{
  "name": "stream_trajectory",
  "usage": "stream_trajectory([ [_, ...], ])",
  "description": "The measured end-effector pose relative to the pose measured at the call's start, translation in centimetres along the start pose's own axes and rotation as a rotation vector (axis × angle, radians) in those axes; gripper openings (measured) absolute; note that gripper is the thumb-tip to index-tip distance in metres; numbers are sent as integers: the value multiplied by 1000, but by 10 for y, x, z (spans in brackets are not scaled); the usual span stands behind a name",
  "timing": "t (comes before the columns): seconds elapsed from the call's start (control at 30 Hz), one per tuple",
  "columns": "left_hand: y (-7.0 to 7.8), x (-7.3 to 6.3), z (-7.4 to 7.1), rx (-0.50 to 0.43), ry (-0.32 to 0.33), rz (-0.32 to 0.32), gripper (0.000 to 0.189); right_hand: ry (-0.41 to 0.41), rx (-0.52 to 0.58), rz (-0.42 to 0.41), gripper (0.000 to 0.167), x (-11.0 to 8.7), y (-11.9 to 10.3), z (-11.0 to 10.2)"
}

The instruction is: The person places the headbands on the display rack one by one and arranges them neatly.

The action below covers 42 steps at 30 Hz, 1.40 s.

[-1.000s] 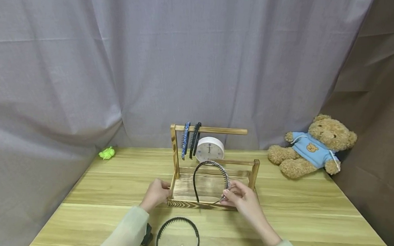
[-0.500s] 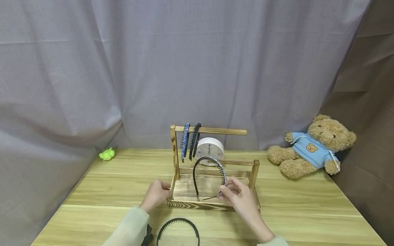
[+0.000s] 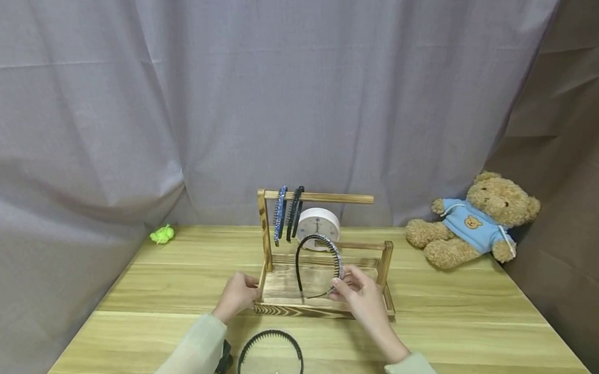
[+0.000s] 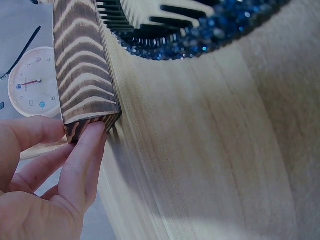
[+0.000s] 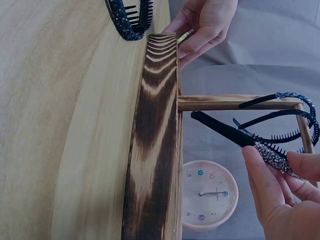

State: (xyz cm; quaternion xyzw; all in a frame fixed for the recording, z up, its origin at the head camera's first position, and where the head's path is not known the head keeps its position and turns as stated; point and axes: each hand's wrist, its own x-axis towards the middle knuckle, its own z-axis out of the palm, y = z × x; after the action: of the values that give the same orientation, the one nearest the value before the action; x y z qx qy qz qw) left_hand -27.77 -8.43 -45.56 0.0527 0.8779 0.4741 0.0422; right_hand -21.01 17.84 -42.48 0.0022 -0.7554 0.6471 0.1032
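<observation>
My right hand [image 3: 362, 295] pinches a headband [image 3: 337, 258] with silvery glitter and comb teeth, held upright above the tray of the wooden stand [image 3: 301, 312]. In the right wrist view the thumb and fingers [image 5: 265, 182] grip its glittery side. At the stand's front left corner, my left hand [image 3: 237, 295] holds the wood, thumb and fingertips about its end in the left wrist view. A blue glitter headband [image 3: 279, 214] and a black headband [image 3: 292, 212] hang from the stand's upper bar [image 3: 340, 198]. Another dark headband [image 3: 272, 333] lies on the table in front.
A round white clock [image 3: 319, 226] stands behind the stand's lower bar [image 3: 360, 246]. A teddy bear [image 3: 476, 222] in a blue top sits at the back right. Far left lies a bright green object [image 3: 162, 234]. A grey curtain [image 3: 306, 95] backs the table.
My right hand has moved slightly left and up with the silvery headband, bringing it further over the tray. The left hand keeps its hold on the stand's corner.
</observation>
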Motion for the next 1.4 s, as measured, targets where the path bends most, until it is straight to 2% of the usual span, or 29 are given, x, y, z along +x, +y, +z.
stream_trajectory([
  [0.3, 0, 0, -2, -15, 1, -19, 31, 5, -15, -7, 12, 4, 2, 1],
  [0.53, 0, 0, -1, -3, -1, -10, 30, 11, -13, 2, 9, 5, 4, -1],
  [0.97, -2, 4, 0, -15, 6, -13, 30, 27, -18, -7, 13, 4, 1, -5],
  [1.23, -3, 3, 0, -8, -9, -15, 32, 85, -127, -16, 8, 5, 6, -10],
  [1.4, -2, 1, 0, -3, -10, -8, 33, 80, -77, -8, 9, 4, 7, -13],
])
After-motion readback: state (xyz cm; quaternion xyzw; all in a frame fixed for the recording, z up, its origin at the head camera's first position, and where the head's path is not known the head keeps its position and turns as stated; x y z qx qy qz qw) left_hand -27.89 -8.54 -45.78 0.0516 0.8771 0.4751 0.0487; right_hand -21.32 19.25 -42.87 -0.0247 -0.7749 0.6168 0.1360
